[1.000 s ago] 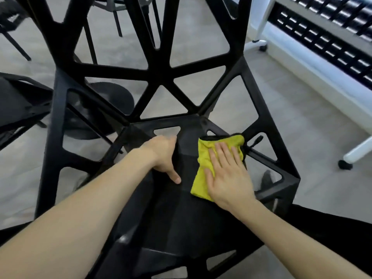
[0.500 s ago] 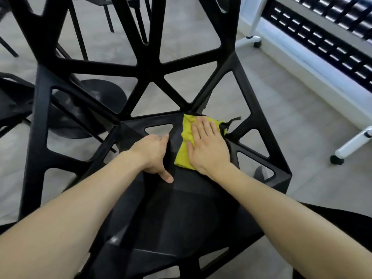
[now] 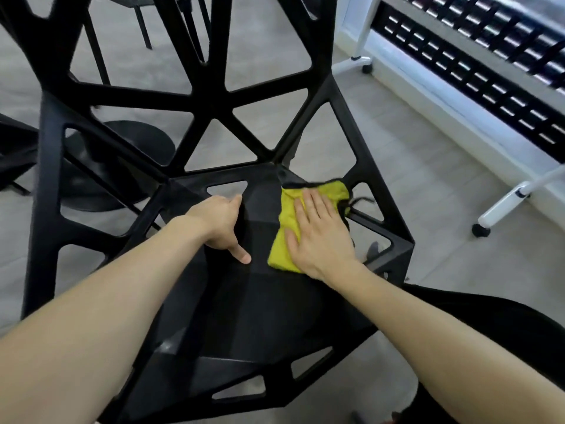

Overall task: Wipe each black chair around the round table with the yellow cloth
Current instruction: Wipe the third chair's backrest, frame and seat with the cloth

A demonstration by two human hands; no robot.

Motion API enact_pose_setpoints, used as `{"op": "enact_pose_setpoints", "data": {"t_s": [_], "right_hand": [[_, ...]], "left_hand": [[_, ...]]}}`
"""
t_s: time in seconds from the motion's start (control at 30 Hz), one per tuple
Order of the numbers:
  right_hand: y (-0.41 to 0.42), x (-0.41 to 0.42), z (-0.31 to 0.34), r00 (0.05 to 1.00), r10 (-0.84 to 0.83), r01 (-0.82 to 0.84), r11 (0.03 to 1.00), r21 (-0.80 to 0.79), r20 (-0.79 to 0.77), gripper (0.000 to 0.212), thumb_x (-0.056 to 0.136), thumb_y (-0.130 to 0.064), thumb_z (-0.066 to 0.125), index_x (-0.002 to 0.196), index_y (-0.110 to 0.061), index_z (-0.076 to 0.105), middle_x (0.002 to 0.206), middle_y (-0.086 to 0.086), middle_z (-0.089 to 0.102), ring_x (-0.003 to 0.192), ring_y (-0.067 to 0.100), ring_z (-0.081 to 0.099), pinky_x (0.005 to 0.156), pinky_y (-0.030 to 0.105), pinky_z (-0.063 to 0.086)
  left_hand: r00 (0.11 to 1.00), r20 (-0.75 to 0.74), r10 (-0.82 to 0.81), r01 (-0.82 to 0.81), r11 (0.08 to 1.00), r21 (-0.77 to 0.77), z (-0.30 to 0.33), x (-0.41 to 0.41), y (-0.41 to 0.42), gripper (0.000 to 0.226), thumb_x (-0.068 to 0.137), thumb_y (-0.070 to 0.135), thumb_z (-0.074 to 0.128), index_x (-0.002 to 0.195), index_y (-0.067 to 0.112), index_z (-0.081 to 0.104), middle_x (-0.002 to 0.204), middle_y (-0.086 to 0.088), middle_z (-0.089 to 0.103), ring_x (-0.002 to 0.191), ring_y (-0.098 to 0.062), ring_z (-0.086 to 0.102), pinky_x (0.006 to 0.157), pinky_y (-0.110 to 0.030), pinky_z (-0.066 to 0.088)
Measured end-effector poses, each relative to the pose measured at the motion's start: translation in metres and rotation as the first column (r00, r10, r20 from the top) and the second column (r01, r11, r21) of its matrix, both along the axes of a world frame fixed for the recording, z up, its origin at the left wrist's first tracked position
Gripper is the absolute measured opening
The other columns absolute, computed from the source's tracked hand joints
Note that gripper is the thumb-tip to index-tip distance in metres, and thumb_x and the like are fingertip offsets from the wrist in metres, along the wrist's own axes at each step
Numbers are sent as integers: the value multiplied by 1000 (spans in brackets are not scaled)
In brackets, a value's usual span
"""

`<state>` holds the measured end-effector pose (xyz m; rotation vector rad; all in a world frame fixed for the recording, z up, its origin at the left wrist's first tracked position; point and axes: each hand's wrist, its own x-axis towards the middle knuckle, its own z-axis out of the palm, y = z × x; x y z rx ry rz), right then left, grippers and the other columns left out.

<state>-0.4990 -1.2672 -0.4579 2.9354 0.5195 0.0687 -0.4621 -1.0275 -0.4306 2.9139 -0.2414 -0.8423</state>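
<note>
My right hand [image 3: 321, 237] presses the yellow cloth [image 3: 287, 228] flat, fingers straight and together, onto the black chair [image 3: 244, 301] seat's back right. My left hand [image 3: 218, 224] braces beside it, fingers hidden. Front seat and frame seemingly remain.

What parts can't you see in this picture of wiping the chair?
Head view only:
- Most of the cloth: covered by the right hand.
- Left hand fingertips: curled behind the hand on the chair seat.
- Chair's back top and legs: cut off by the edges or under the seat.
- Round table top: not in view; only a dark round base shows through the chair back.
</note>
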Motion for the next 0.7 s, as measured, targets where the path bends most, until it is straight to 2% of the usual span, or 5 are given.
{"op": "enact_pose_setpoints", "data": {"t_s": [0.13, 0.33, 0.47, 0.7], "right_hand": [[45, 43, -9, 993, -112, 111, 992, 56, 24, 77, 106, -50, 27, 163, 1, 28, 172, 27, 18, 163, 37, 13, 132, 50, 8], [61, 123, -9, 997, -69, 67, 997, 49, 46, 76, 108, -51, 18, 165, 0, 23, 173, 25, 15, 163, 35, 12, 132, 50, 8], [52, 138, -7, 1000, -12, 12, 1000, 20, 23, 76, 108, -51, 18, 165, -2, 25, 174, 23, 17, 163, 34, 13, 133, 48, 7], [-53, 23, 18, 994, 109, -108, 994, -3, 7, 70, 108, -48, 30, 158, -2, 44, 168, 19, 35, 160, 33, 26, 132, 49, 16]], "left_hand": [[999, 40, 19, -17, 998, -60, -2, -3, 7, 166, 42, 87, 89, 170, 13, 15, 161, -9, 47, 154, -30, 38, 122, -46, 42], [996, 43, 81, -78, 995, -68, 0, 39, 8, 160, 53, 83, 89, 172, 11, 10, 178, -6, 22, 165, -26, 17, 133, -44, 25], [996, 42, 77, -75, 996, -37, 1, 62, 3, 151, 48, 84, 90, 164, 10, 27, 167, -6, 42, 157, -29, 35, 126, -45, 37], [995, 46, 93, -89, 993, -81, 2, 58, 5, 143, 40, 86, 90, 155, 20, 36, 157, 1, 49, 149, -27, 42, 120, -49, 44]]}}
